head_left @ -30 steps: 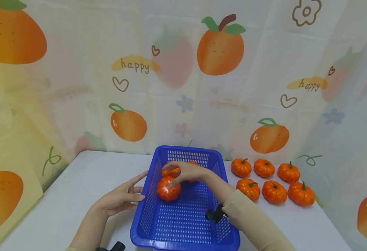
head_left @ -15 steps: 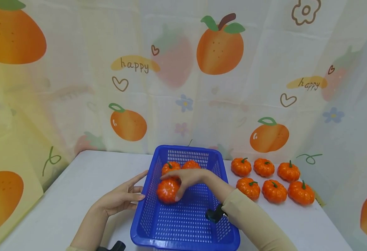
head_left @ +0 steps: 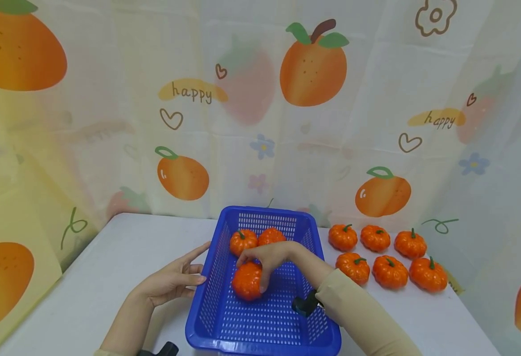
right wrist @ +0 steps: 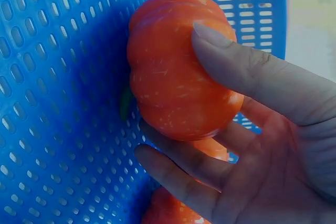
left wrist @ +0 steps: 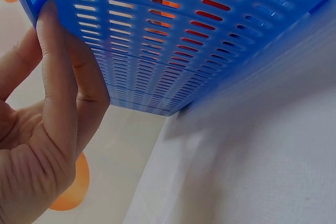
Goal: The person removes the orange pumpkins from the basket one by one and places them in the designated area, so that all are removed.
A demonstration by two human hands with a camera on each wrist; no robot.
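My right hand (head_left: 271, 258) grips a small orange pumpkin (head_left: 247, 282) inside the blue plastic basket (head_left: 260, 348). In the right wrist view the thumb lies over the pumpkin (right wrist: 178, 72), with fingers beneath, and its green stem points to the basket floor. Two more pumpkins sit at the basket's far end, one with its stem up (head_left: 242, 241) and one beside it (head_left: 271, 235). My left hand (head_left: 171, 279) holds the basket's left rim. In the left wrist view one fingertip of the left hand (left wrist: 58, 93) tucks under the lip, against the slotted wall.
Several orange pumpkins (head_left: 390, 272) with green stems stand in two rows right of the basket. The white table (head_left: 153, 232) ends at a fruit-printed curtain (head_left: 242, 163) behind.
The right hand has closed round the near pumpkin and shifted it slightly right and toward me. The far pumpkins, partly covered before, now show more. My left hand and the basket stay put.
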